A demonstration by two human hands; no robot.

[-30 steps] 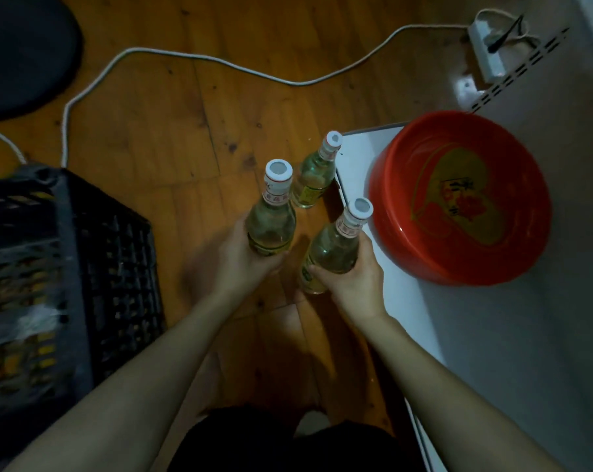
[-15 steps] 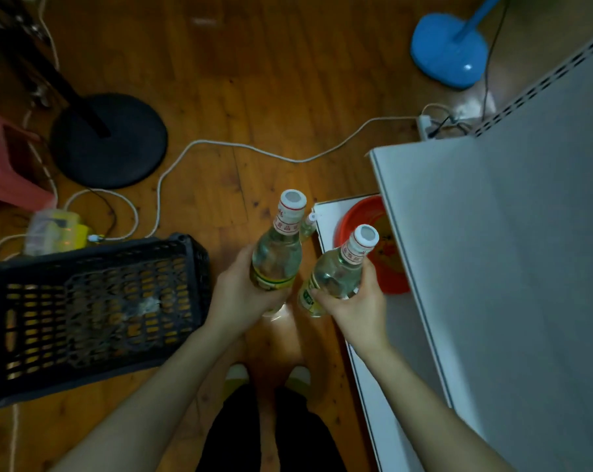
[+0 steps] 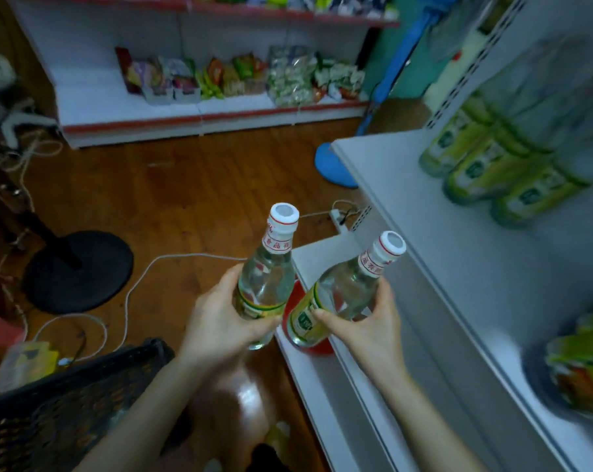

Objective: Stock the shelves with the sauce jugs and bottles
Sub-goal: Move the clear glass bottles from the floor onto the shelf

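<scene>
My left hand (image 3: 220, 321) grips a clear glass bottle (image 3: 266, 279) with a white cap and a yellow-green label, held upright over the wooden floor. My right hand (image 3: 366, 327) grips a second bottle of the same kind (image 3: 342, 291), tilted to the right beside the white shelf unit (image 3: 407, 212). Several matching bottles with green labels (image 3: 485, 168) stand blurred on the upper shelf at the right. The two held bottles are close together and level with the shelf's lower edge.
A black plastic crate (image 3: 60, 407) sits at the lower left. A red basin (image 3: 297, 301) shows on the bottom shelf behind the bottles. A black round stand base (image 3: 79, 270), a white cable (image 3: 142, 277), a blue base (image 3: 332, 168) and a far snack shelf (image 3: 220, 80) surround the floor.
The view has swung up from the floor to the shelves. Both hands have risen with their bottles, and the third bottle on the floor has dropped out of sight.
</scene>
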